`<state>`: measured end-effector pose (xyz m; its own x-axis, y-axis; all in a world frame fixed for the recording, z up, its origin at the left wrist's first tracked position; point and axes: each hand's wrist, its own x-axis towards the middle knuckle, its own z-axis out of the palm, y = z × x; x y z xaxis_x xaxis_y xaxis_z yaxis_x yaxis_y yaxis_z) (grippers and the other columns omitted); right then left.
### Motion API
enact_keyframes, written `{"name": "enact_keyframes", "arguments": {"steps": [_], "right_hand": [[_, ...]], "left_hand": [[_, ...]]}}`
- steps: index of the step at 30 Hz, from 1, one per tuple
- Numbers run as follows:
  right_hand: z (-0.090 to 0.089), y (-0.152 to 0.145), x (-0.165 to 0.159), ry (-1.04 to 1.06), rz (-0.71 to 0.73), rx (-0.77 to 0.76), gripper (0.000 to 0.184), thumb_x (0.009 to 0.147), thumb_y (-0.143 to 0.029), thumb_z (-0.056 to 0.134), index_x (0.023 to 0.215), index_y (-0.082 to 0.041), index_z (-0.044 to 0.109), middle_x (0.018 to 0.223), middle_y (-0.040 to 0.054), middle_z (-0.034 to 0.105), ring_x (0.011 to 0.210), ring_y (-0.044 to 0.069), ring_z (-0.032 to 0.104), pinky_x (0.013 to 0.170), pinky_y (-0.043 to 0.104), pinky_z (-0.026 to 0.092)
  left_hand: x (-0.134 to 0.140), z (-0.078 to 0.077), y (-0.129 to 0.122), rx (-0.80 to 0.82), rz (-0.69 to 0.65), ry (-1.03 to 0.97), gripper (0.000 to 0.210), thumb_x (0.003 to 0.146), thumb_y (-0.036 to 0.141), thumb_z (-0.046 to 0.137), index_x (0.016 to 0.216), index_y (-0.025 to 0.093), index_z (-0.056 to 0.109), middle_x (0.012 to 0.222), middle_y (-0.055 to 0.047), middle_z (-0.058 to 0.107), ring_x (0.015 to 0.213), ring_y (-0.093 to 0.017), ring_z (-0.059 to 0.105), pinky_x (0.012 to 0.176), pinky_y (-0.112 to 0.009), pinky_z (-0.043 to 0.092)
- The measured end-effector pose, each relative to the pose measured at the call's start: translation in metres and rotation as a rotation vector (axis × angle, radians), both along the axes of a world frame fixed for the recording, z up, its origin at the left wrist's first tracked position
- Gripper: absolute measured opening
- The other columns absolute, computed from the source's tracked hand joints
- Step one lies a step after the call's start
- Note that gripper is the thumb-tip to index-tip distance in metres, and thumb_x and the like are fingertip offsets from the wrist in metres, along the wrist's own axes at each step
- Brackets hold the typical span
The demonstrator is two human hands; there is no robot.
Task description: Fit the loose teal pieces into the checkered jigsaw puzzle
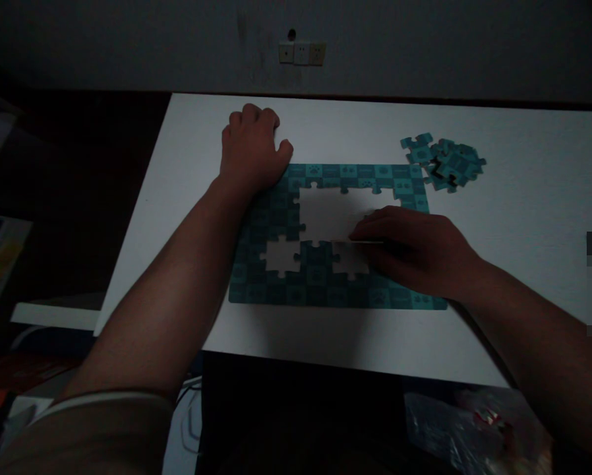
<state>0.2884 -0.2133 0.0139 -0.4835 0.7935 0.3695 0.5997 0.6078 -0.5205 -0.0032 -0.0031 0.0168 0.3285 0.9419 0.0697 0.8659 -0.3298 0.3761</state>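
Note:
A teal checkered jigsaw puzzle (310,293) with paw-print squares lies on the white table, its outer parts joined. White shows through a large gap in its middle and two smaller gaps lower down. Over the right side of the large gap, my right hand (419,247) is closed in a pinch on a puzzle piece (368,241), seen almost edge-on as a thin pale line. My left hand (251,145) rests palm down at the puzzle's upper left corner, fingers bent loosely and thumb apart, holding nothing. Its wrist and forearm cover part of the left edge.
A heap of loose teal puzzle pieces (454,165) lies beyond the puzzle's upper right corner. Wall sockets (302,53) sit above the table's (533,198) back edge. Below the front edge at right is a clear plastic bag (444,425). The room is dim.

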Motion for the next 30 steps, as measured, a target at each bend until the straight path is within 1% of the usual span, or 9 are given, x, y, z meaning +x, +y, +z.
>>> {"name": "enact_keyframes", "arguments": {"steps": [2,3,9,14,17,20,23,27,30], "right_hand": [[-0.004,-0.001,0.002,-0.016,-0.001,0.005,0.028,0.118,-0.02,0.069,0.137,-0.033,0.086,0.127,0.0065,0.099,0.12,0.032,0.098,0.103,0.049,0.083],[-0.004,-0.001,0.002,-0.025,-0.001,0.004,0.029,0.118,-0.021,0.069,0.138,-0.033,0.086,0.128,0.0065,0.099,0.121,0.032,0.098,0.104,0.049,0.083],[0.006,0.001,-0.001,-0.051,0.013,-0.003,0.03,0.115,-0.018,0.07,0.135,-0.032,0.087,0.125,0.0066,0.099,0.117,0.033,0.099,0.101,0.049,0.084],[0.011,0.002,-0.003,-0.062,0.01,0.006,0.029,0.113,-0.018,0.07,0.132,-0.032,0.087,0.122,0.0061,0.1,0.114,0.033,0.1,0.097,0.049,0.085],[0.01,0.002,-0.002,-0.066,0.021,0.019,0.026,0.114,-0.018,0.071,0.132,-0.03,0.086,0.123,0.0073,0.1,0.114,0.033,0.1,0.097,0.049,0.085],[0.01,0.002,-0.001,-0.045,0.022,0.018,0.029,0.112,-0.016,0.072,0.133,-0.031,0.086,0.124,0.0068,0.1,0.115,0.032,0.1,0.098,0.048,0.085],[0.009,0.002,-0.001,-0.045,0.028,0.021,0.03,0.113,-0.016,0.072,0.135,-0.032,0.086,0.125,0.0064,0.1,0.116,0.032,0.099,0.099,0.048,0.084],[0.008,0.003,-0.001,-0.059,0.031,0.034,0.03,0.113,-0.015,0.072,0.134,-0.031,0.085,0.125,0.0069,0.1,0.116,0.033,0.1,0.097,0.049,0.085],[0.008,0.002,-0.001,-0.052,0.02,0.039,0.028,0.114,-0.015,0.071,0.134,-0.03,0.084,0.124,0.0069,0.099,0.115,0.033,0.1,0.097,0.048,0.084]], "left_hand": [[0.0,0.001,-0.002,0.007,0.006,0.022,0.073,0.104,0.069,0.064,0.167,0.037,0.079,0.178,-0.017,0.068,0.17,-0.057,0.05,0.144,-0.081,0.043],[0.0,0.002,-0.003,0.009,0.006,0.018,0.071,0.104,0.069,0.064,0.167,0.038,0.079,0.177,-0.016,0.069,0.169,-0.057,0.05,0.144,-0.082,0.043],[-0.001,0.001,0.001,-0.024,-0.013,-0.064,0.084,0.093,0.073,0.069,0.175,0.056,0.074,0.164,-0.013,0.077,0.172,-0.067,0.041,0.134,-0.092,0.04],[-0.001,0.004,-0.002,-0.011,-0.008,-0.011,0.071,0.1,0.07,0.067,0.166,0.048,0.078,0.172,-0.014,0.07,0.168,-0.06,0.048,0.139,-0.083,0.042],[-0.001,0.006,-0.006,-0.013,-0.014,0.014,0.071,0.106,0.073,0.06,0.171,0.046,0.072,0.168,-0.012,0.07,0.168,-0.053,0.046,0.14,-0.079,0.041],[-0.001,0.007,-0.007,-0.036,-0.029,0.024,0.083,0.104,0.081,0.06,0.181,0.05,0.065,0.154,-0.012,0.074,0.169,-0.055,0.038,0.134,-0.083,0.04],[-0.001,0.007,-0.005,-0.051,-0.029,0.021,0.088,0.096,0.085,0.064,0.179,0.055,0.068,0.144,-0.015,0.075,0.168,-0.06,0.036,0.128,-0.087,0.039],[-0.002,0.008,-0.004,-0.057,-0.038,0.018,0.084,0.101,0.085,0.058,0.178,0.052,0.068,0.142,-0.014,0.073,0.166,-0.057,0.038,0.13,-0.087,0.038],[-0.001,0.007,-0.004,-0.037,-0.03,0.01,0.075,0.104,0.08,0.06,0.173,0.052,0.071,0.15,-0.014,0.072,0.165,-0.057,0.041,0.13,-0.085,0.04]]}}
